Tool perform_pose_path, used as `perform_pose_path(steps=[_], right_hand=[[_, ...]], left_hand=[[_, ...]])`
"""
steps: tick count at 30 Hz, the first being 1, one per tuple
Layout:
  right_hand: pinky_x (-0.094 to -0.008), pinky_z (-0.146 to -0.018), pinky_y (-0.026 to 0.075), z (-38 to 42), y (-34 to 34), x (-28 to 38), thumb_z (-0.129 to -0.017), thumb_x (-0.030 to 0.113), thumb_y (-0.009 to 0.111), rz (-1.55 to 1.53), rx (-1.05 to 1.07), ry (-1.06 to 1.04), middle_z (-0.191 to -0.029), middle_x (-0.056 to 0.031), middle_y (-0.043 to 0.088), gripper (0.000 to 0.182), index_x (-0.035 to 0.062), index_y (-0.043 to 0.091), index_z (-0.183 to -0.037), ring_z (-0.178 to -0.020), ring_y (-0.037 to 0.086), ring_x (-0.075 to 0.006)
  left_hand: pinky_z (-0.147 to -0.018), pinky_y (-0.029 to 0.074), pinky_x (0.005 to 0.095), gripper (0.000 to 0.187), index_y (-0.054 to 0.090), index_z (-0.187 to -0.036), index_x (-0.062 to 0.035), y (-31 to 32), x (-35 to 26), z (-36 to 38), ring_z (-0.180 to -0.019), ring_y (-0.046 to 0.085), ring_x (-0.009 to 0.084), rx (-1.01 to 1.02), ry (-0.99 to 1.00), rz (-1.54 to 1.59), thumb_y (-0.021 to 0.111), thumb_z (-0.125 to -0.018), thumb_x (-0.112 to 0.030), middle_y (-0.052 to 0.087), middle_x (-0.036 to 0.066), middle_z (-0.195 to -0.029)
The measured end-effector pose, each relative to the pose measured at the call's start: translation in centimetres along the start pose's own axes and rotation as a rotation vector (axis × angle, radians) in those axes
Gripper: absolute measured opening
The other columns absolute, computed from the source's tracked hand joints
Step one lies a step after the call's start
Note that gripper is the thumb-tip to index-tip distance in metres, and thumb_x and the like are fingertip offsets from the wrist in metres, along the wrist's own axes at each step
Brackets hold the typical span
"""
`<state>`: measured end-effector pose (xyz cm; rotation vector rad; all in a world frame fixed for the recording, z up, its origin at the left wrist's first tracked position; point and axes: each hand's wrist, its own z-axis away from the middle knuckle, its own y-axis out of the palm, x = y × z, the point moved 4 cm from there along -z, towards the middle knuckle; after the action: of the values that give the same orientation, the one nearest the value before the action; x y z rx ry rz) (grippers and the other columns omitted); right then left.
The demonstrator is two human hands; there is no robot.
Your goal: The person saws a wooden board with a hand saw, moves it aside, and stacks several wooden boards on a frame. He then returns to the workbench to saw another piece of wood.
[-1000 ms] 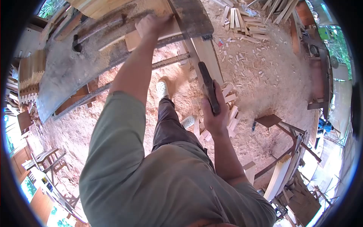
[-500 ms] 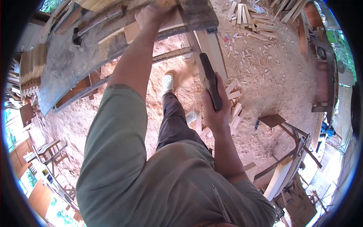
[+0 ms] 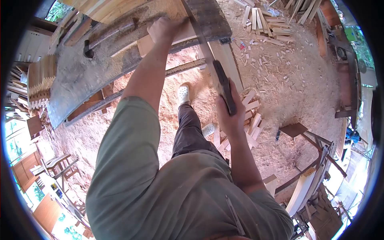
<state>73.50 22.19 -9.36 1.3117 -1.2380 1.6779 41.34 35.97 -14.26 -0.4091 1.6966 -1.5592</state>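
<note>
Your right hand (image 3: 232,112) is wrapped around the handle (image 3: 225,89) of the saw (image 3: 209,55), thumb on the near side; the far fingers are largely hidden. The grip reads as firm. The blade points away from you, over the end of the workbench (image 3: 76,76).

Your left hand (image 3: 162,29) bears down on the pale board (image 3: 185,36), which lies on the bench close by the edge, its end at the blade. Whether those fingers are spread or curled round the wood cannot be told; they are blurred and partly hidden. Their tips appear near the blade, and this is the chief point of concern: set them farther back along the board.

The step in hand is judged to be a sawing stroke. Keep your wrist, forearm and blade in one line, use long even strokes, and let the teeth cut without forcing. Hold the board flat so that it cannot chatter or turn. Ease the pressure as a cut nears its end, to avoid splintering.

A hammer-like tool (image 3: 89,49) lies on the bench, well apart from the blade. Loose offcuts (image 3: 254,124) lie on the floor near your feet; mind your footing.
</note>
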Motion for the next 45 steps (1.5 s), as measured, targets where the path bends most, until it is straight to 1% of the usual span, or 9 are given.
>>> perform_pose_path(steps=[4,6,12,18,28,31,37,39,45], right_hand=[[-0.0263,-0.074,0.052,1.4,-1.1,0.4,-0.091,0.009,0.062,-0.043,-0.013,-0.052,-0.104,-0.0132,0.069,0.055,-0.004,0.042,-0.141,-0.085,0.064,-0.0107],[-0.0261,-0.075,0.052,-0.4,-0.7,1.0,-0.091,0.009,0.062,-0.029,0.02,0.005,-0.104,-0.0134,0.069,0.056,-0.0046,0.042,-0.141,-0.086,0.064,-0.0108],[-0.0258,-0.077,0.051,-2.7,0.5,0.4,-0.092,0.011,0.062,0.004,0.038,0.008,-0.106,-0.0143,0.069,0.055,-0.0046,0.042,-0.141,-0.09,0.065,-0.0121],[-0.0273,-0.078,0.051,-2.3,0.4,0.8,-0.092,0.014,0.062,-0.051,0.023,-0.008,-0.105,-0.0146,0.07,0.055,-0.0023,0.044,-0.141,-0.09,0.066,-0.014],[-0.0297,-0.074,0.052,-7.3,3.0,1.0,-0.09,0.018,0.064,0.095,0.0,-0.047,-0.096,-0.0172,0.07,0.055,-0.0008,0.047,-0.138,-0.085,0.069,-0.0169],[-0.03,-0.071,0.053,-6.8,2.7,1.3,-0.089,0.016,0.064,-0.04,-0.037,-0.131,-0.093,-0.0173,0.07,0.054,-0.0015,0.048,-0.138,-0.081,0.07,-0.0175],[-0.0268,-0.074,0.051,-6.5,2.5,2.0,-0.091,0.014,0.063,0.032,0.023,-0.052,-0.1,-0.0165,0.07,0.054,-0.003,0.046,-0.139,-0.086,0.067,-0.0143],[-0.0268,-0.074,0.051,-5.7,2.2,1.5,-0.091,0.014,0.063,0.028,0.02,-0.047,-0.1,-0.0164,0.07,0.054,-0.0029,0.046,-0.139,-0.086,0.067,-0.0142],[-0.0275,-0.072,0.052,-4.5,1.7,1.1,-0.091,0.015,0.063,-0.016,0.002,-0.041,-0.095,-0.0153,0.07,0.053,-0.0006,0.047,-0.139,-0.081,0.067,-0.0136]], left_hand=[[-0.083,0.052,0.0366,0.082,0.073,-0.076,-0.0041,-0.3,-0.1,0.2,-0.087,0.07,0.0261,-0.042,0.031,-0.017,0.058,-0.069,-0.085,0.072,0.016,-0.089],[-0.096,0.041,0.0347,0.083,0.076,-0.094,-0.0033,-0.3,-0.2,0.2,-0.098,0.068,0.026,0.03,0.022,0.0,0.055,-0.07,-0.08,0.073,0.016,-0.096],[-0.097,0.039,0.0355,0.083,0.076,-0.093,-0.0027,-0.3,-0.2,0.2,-0.1,0.067,0.0266,0.098,0.002,0.018,0.055,-0.07,-0.08,0.073,0.016,-0.094],[-0.097,0.039,0.0351,0.08,0.076,-0.083,-0.0034,-0.3,-0.3,0.4,-0.098,0.067,0.026,-0.004,0.026,0.0,0.057,-0.069,-0.079,0.073,0.016,-0.09],[-0.096,0.041,0.0374,0.079,0.076,-0.083,-0.0044,0.2,0.0,0.3,-0.097,0.067,0.027,-0.026,0.027,0.021,0.057,-0.068,-0.079,0.073,0.015,-0.089],[-0.094,0.042,0.0386,0.079,0.077,-0.084,-0.0047,0.0,0.2,0.2,-0.095,0.068,0.0282,-0.047,0.03,0.041,0.057,-0.068,-0.08,0.073,0.015,-0.089],[-0.093,0.042,0.04,0.082,0.076,-0.084,-0.0042,0.6,0.4,-0.1,-0.091,0.068,0.0298,-0.034,0.078,0.028,0.057,-0.067,-0.082,0.073,0.016,-0.088],[-0.091,0.046,0.0435,0.079,0.073,-0.075,-0.0026,0.1,0.1,0.3,-0.086,0.068,0.033,-0.179,0.119,0.039,0.064,-0.064,-0.08,0.071,0.018,-0.081],[-0.096,0.04,0.0401,0.082,0.075,-0.076,-0.0033,0.6,0.4,-0.1,-0.088,0.069,0.0275,-0.084,0.1,0.057,0.058,-0.066,-0.083,0.072,0.015,-0.081]])
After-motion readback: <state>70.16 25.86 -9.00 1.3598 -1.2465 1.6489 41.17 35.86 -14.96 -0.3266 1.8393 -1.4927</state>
